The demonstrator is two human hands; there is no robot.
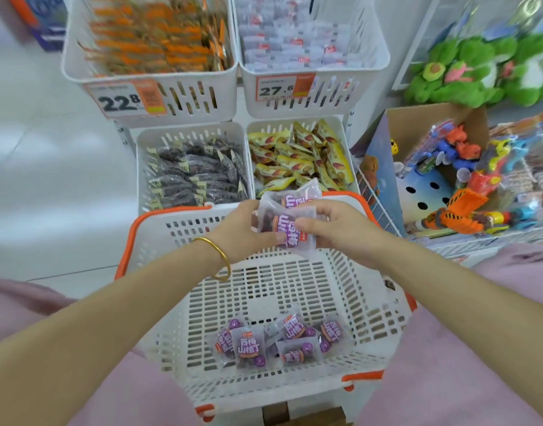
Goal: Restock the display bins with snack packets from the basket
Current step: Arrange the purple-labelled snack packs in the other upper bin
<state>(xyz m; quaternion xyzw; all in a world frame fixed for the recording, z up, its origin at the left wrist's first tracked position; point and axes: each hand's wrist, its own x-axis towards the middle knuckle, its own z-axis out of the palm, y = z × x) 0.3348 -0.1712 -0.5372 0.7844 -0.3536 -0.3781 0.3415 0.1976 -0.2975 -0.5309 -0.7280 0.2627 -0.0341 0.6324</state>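
Both hands meet above the far rim of the basket [172, 229]; the left hand [242, 229] and right hand [331, 229] have their fingers clamped on a small stack of purple snack packets [290, 218], probably squaring them before carrying them to a bin. A few more packets [276, 341] lie loose on the basket floor; the upper right bin [313, 96], holding pale packets that look similar, stands open beyond the lower bins, the way up to it unobstructed.

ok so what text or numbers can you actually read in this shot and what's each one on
"22.8": price tag on the upper left white slotted bin.
"27.6": price tag on the upper right white slotted bin.
"西梅山楂丁": purple-labelled clear packets in the white basket; same packets held by both hands.
Smaller tag print and other wrappers: too blurred.
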